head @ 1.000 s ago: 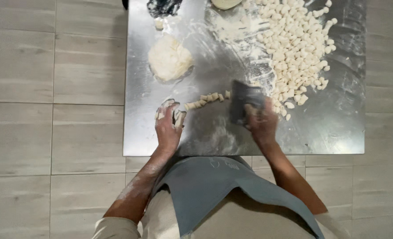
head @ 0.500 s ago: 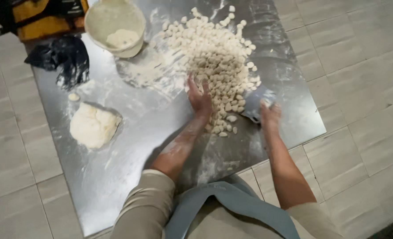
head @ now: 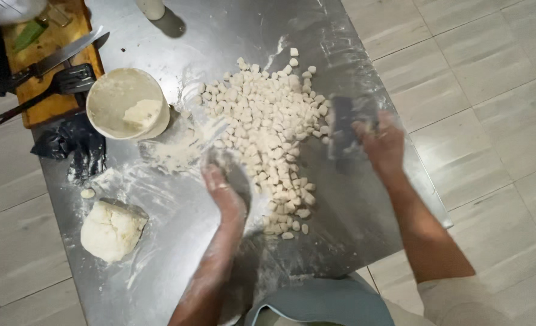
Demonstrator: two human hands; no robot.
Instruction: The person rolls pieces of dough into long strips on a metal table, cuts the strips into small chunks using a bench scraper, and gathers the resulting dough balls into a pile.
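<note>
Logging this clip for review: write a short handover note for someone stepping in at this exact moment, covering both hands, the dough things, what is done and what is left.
Left hand: open, floury, flat on the steel table at the near edge of the pile of small cut dough pieces.
Right hand: holds a dark flat bench scraper at the pile's right side; blurred.
Uncut lump of white dough lies at the left; round white bowl with flour behind it.
Done: many pieces cut and heaped.
Left: the lump is uncut.
</note>
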